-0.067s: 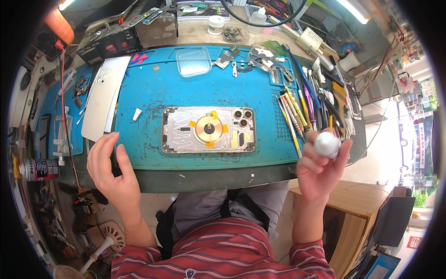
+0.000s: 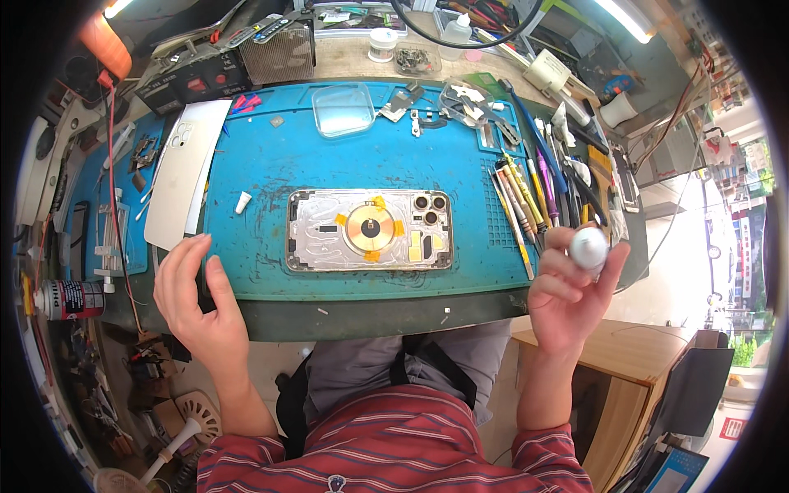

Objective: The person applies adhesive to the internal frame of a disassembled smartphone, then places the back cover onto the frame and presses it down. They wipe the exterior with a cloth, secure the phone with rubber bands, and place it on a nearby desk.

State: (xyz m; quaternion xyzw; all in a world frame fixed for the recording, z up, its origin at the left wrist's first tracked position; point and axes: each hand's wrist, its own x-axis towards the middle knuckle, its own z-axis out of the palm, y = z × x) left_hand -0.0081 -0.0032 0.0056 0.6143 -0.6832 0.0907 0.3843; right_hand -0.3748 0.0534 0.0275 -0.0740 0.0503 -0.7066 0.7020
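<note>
A phone body (image 2: 349, 251) lies horizontally on the blue mat (image 2: 271, 164), showing a copper coil (image 2: 371, 228) with yellow tape tabs and a camera cluster at its right. My right hand (image 2: 575, 308), right of the phone, grips a white tube or bottle (image 2: 588, 251) seen end-on. My left hand (image 2: 201, 308) is open at the mat's front-left edge, fingers apart and loosely curved, near the lower end of a cream back panel (image 2: 168, 197) on a white sheet. A small white cap (image 2: 242, 202) stands or lies left of the phone; I cannot tell which.
Pens, brushes and tools (image 2: 546, 181) lie along the right. A clear plastic box (image 2: 343, 109) and small metal parts (image 2: 403, 107) are at the back. Black equipment (image 2: 193, 80) sits back left, a spray can (image 2: 70, 300) front left. A wooden cabinet (image 2: 625, 353) stands below right.
My right hand has shifted slightly right and up, tilting the white tube so its tip points more toward the camera. My left hand has not visibly moved.
</note>
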